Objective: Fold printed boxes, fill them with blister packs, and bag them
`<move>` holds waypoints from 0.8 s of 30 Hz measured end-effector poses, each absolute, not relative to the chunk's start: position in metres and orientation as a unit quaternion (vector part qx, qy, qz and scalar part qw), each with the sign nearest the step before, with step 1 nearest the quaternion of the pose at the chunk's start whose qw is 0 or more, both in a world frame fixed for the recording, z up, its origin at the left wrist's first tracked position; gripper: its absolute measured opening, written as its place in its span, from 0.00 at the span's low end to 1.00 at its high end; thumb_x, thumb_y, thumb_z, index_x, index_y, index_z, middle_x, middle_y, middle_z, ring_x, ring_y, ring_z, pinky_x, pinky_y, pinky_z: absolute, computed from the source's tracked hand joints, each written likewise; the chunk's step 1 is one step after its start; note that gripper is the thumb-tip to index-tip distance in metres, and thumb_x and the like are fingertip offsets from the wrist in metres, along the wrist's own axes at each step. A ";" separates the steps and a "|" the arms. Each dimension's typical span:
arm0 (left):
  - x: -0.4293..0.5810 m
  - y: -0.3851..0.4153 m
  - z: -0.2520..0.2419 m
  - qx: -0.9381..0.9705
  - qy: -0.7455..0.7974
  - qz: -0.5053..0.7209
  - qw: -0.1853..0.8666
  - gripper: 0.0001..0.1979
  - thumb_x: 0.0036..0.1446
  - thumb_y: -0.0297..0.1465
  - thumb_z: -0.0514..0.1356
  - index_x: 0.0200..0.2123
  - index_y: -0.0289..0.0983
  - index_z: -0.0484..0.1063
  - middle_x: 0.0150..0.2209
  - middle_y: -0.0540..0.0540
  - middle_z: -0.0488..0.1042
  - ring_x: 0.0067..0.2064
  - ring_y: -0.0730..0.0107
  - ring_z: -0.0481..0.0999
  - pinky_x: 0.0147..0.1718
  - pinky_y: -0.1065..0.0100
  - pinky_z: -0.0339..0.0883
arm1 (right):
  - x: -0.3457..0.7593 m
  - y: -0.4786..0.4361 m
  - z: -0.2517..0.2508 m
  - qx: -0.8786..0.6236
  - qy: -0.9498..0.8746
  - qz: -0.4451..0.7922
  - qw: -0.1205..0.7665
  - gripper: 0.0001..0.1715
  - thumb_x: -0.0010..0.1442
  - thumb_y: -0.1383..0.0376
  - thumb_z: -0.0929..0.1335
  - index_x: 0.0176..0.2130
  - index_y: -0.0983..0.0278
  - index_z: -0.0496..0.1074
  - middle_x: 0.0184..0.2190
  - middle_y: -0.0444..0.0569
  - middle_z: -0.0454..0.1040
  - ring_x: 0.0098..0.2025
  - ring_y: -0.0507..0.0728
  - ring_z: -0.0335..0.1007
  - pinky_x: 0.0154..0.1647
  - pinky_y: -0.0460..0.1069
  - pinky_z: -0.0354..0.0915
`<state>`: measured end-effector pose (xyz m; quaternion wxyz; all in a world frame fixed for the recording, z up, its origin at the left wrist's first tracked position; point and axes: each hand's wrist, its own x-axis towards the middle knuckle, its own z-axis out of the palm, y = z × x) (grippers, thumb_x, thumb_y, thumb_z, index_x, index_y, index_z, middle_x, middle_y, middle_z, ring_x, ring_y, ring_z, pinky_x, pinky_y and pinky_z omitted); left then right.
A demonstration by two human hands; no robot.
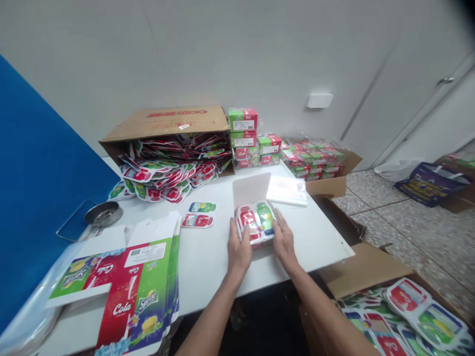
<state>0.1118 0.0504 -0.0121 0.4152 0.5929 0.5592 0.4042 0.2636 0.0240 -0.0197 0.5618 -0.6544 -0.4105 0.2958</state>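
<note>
Between my two hands is a small carton [251, 189] with its pale flap raised, filled with red and green bottle-shaped packets [256, 221]. My left hand [239, 247] is closed against its left side, thumb up by the red packet. On the opposite side, my right hand [283, 238] presses with its fingers along the edge. The carton's lower part is mostly hidden by the packets and hands. Two loose packets, one green and blue [202, 207] and one red [198, 220], lie on the white table [211, 262] left of my left hand.
Flat printed cartons [122, 301] are stacked at the front left, near a metal pan [103, 214]. A tipped cardboard box [166, 121] spills packets at the back. Filled cartons [243, 136] stand beside it. Clear plastic bags [287, 190] lie behind my right hand. Another box of packets [408, 306] sits lower right.
</note>
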 end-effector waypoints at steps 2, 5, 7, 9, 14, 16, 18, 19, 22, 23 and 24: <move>0.087 0.044 -0.009 0.554 0.608 0.402 0.402 0.37 0.67 0.49 0.52 0.73 0.40 0.47 0.72 0.40 0.55 0.72 0.49 0.56 0.68 0.52 0.56 | 0.242 0.015 -0.021 -0.648 -0.420 0.315 0.552 0.37 0.69 0.50 0.60 0.70 0.63 0.57 0.71 0.51 0.57 0.73 0.60 0.50 0.74 0.59 0.45; 0.060 0.031 -0.003 0.577 0.627 0.410 0.325 0.35 0.68 0.44 0.53 0.73 0.41 0.49 0.72 0.40 0.56 0.71 0.48 0.58 0.67 0.51 0.57 | 0.227 0.010 -0.022 -0.638 -0.442 0.315 0.546 0.36 0.70 0.51 0.59 0.71 0.63 0.57 0.72 0.51 0.56 0.74 0.60 0.49 0.75 0.60 0.45; 0.056 0.022 0.003 0.632 0.610 0.432 0.205 0.35 0.68 0.40 0.54 0.73 0.39 0.48 0.73 0.38 0.53 0.73 0.49 0.54 0.69 0.49 0.54 | 0.225 0.011 -0.023 -0.637 -0.461 0.289 0.546 0.35 0.71 0.52 0.58 0.70 0.63 0.58 0.71 0.51 0.57 0.73 0.61 0.50 0.74 0.61 0.45; 0.063 0.018 0.012 0.706 0.565 0.418 0.088 0.32 0.68 0.35 0.54 0.72 0.38 0.50 0.73 0.38 0.52 0.74 0.50 0.49 0.71 0.46 0.45 | 0.228 0.014 -0.025 -0.631 -0.496 0.260 0.537 0.33 0.71 0.54 0.58 0.70 0.63 0.59 0.70 0.52 0.59 0.72 0.61 0.52 0.74 0.62 0.46; 0.100 0.034 0.040 0.868 0.439 0.216 0.088 0.26 0.69 0.29 0.46 0.69 0.40 0.58 0.72 0.45 0.57 0.74 0.52 0.50 0.70 0.45 0.48 | 0.237 0.017 -0.030 -0.617 -0.570 0.210 0.500 0.31 0.72 0.58 0.58 0.70 0.59 0.59 0.70 0.49 0.59 0.72 0.59 0.52 0.74 0.62 0.49; 0.110 0.047 0.041 0.873 0.446 0.167 0.109 0.26 0.69 0.29 0.46 0.68 0.37 0.61 0.71 0.43 0.59 0.72 0.48 0.54 0.68 0.43 0.51 | 0.239 0.017 -0.031 -0.618 -0.584 0.197 0.489 0.30 0.72 0.59 0.57 0.70 0.57 0.58 0.70 0.48 0.59 0.72 0.59 0.52 0.73 0.61 0.50; 0.113 0.056 0.035 0.874 0.450 0.142 0.114 0.27 0.67 0.28 0.47 0.68 0.36 0.61 0.70 0.41 0.61 0.71 0.44 0.55 0.67 0.42 0.51 | 0.239 0.017 -0.031 -0.621 -0.598 0.186 0.471 0.30 0.72 0.61 0.56 0.70 0.57 0.57 0.71 0.49 0.58 0.72 0.59 0.51 0.73 0.61 0.51; 0.112 0.059 0.030 0.875 0.451 0.136 0.113 0.27 0.67 0.28 0.48 0.68 0.35 0.60 0.70 0.41 0.61 0.71 0.43 0.55 0.67 0.41 0.50 | 0.239 0.016 -0.029 -0.624 -0.607 0.182 0.457 0.31 0.72 0.61 0.55 0.70 0.58 0.57 0.71 0.50 0.57 0.73 0.59 0.51 0.73 0.61 0.52; 0.107 0.062 0.019 0.875 0.449 0.137 0.114 0.28 0.67 0.28 0.48 0.69 0.35 0.59 0.70 0.40 0.60 0.71 0.43 0.55 0.67 0.41 0.49 | 0.240 0.014 -0.019 -0.645 -0.637 0.179 0.382 0.31 0.72 0.60 0.54 0.70 0.59 0.57 0.72 0.53 0.53 0.73 0.61 0.50 0.71 0.61 0.56; 0.106 0.062 0.017 0.875 0.447 0.140 0.118 0.27 0.67 0.28 0.48 0.68 0.34 0.60 0.70 0.40 0.60 0.71 0.43 0.55 0.68 0.41 0.49 | 0.241 0.013 -0.014 -0.654 -0.646 0.179 0.350 0.31 0.73 0.60 0.55 0.71 0.58 0.57 0.73 0.53 0.51 0.73 0.62 0.50 0.69 0.61 0.58; 0.106 0.062 0.016 0.876 0.445 0.145 0.122 0.27 0.67 0.28 0.48 0.68 0.34 0.61 0.70 0.39 0.60 0.71 0.43 0.55 0.68 0.41 0.49 | 0.242 0.012 -0.009 -0.664 -0.654 0.178 0.316 0.31 0.72 0.60 0.55 0.71 0.56 0.56 0.74 0.53 0.50 0.73 0.63 0.50 0.67 0.62 0.61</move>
